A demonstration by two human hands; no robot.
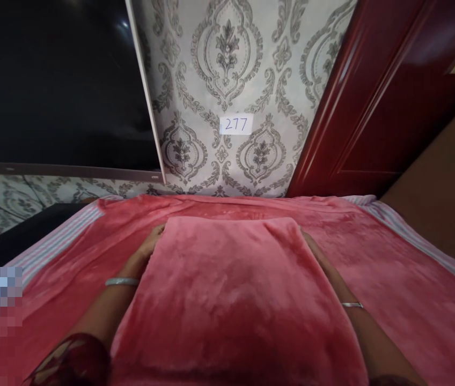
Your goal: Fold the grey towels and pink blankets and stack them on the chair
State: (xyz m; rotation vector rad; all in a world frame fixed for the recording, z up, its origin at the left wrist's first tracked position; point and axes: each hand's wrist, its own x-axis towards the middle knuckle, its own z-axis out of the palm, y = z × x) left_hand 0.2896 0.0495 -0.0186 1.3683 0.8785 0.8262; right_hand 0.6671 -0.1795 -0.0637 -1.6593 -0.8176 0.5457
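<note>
A folded pink plush blanket (231,289) fills the middle of the head view, its far edge level across. At its far left corner, my left hand (155,237) grips the side, with most fingers hidden by the fabric. Along the opposite edge my right hand (307,236) holds the far right corner, and the cloth covers nearly all of it. Bracelets circle both wrists. Beneath and around lies a larger pink plush cover (404,268), slightly rumpled.
Striped cloth (66,241) shows at the cover's left side and again at its right. Beyond stand a patterned wall with a paper label (236,124) reading 277, a dark screen (58,86) at left, and a dark red door (372,96) at right.
</note>
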